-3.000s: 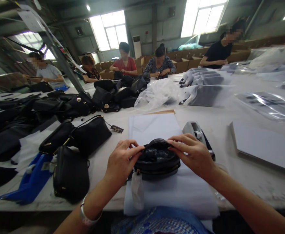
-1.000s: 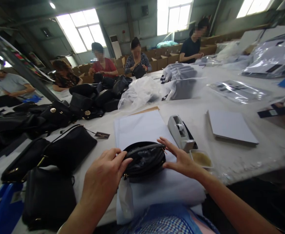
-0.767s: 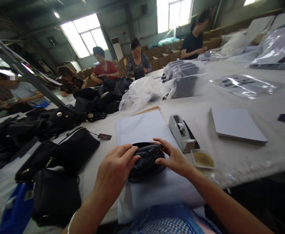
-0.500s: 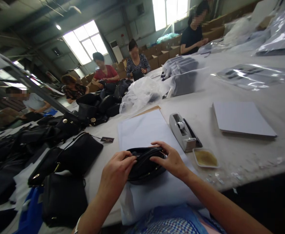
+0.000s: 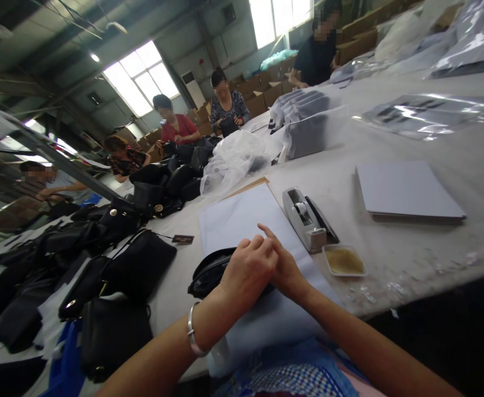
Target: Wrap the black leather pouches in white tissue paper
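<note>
A small black bag (image 5: 213, 270) lies in front of me on white sheets (image 5: 242, 212), its rounded left end showing. My left hand (image 5: 250, 264) reaches across the bag to its right end, fingers curled together; whatever they pinch there is hidden. Against it, my right hand (image 5: 286, 267) grips that same end of the bag, one finger sticking up. Most of the right fingers are covered by the left hand. To the left rests another black bag (image 5: 140, 264) with a dark hang tag (image 5: 183, 239).
A tape dispenser (image 5: 304, 218) and a shallow plastic dish (image 5: 344, 260) stand at the right, near a stack of white boards (image 5: 409, 190). Black bags (image 5: 72, 237) heap at the left by a blue crate (image 5: 66, 355). Several co-workers sit across the table.
My left hand has moved from the bag's left side across to its right end, beside my right hand. The bag's opening, spread before, is now mostly covered.
</note>
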`<state>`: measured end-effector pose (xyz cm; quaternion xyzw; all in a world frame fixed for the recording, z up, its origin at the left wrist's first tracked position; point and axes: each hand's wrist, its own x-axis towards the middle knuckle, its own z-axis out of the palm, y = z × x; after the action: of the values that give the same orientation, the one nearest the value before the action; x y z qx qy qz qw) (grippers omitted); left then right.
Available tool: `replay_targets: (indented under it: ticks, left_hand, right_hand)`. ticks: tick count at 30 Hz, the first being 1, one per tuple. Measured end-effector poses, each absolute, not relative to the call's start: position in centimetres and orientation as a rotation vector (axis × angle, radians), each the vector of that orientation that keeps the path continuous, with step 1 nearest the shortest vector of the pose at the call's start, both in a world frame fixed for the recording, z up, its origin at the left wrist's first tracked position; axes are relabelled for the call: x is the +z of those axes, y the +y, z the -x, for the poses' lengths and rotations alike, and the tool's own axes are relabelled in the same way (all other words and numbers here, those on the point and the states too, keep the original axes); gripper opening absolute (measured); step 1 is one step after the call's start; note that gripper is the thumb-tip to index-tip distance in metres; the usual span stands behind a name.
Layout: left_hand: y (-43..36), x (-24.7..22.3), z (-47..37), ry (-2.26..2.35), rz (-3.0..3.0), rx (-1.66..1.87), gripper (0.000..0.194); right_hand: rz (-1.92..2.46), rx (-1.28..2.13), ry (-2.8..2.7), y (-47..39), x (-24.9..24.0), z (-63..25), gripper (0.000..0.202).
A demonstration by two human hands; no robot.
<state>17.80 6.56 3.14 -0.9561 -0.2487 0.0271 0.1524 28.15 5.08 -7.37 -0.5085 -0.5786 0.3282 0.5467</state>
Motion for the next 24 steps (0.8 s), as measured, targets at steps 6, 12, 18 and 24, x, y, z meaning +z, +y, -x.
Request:
replay_targets:
  ticks: [6, 12, 18, 24]
  left_hand:
    - [6.5, 2.7, -16.3, -0.708, 2.71, -0.19, 0.009]
    - [5.5, 0.7, -14.9, -1.303, 2.563, -0.987, 0.004]
    - [5.0, 0.8, -15.2, -1.302, 2.48, -0.754, 0.005]
    - [5.6, 1.9, -15.9, -1.161, 2.513, -0.516, 0.011]
  right_hand:
    - [1.189, 0.866, -1.348, 5.1, -7.3, -28.4, 0.077]
    - [1.103, 0.945, -1.287, 4.9, -7.0, -28.4, 0.07]
    - [1.099, 0.959, -1.328, 5.1, -7.1, -28.4, 0.057]
    - [1.108, 0.897, -1.31, 5.0, -7.7, -28.1, 0.058]
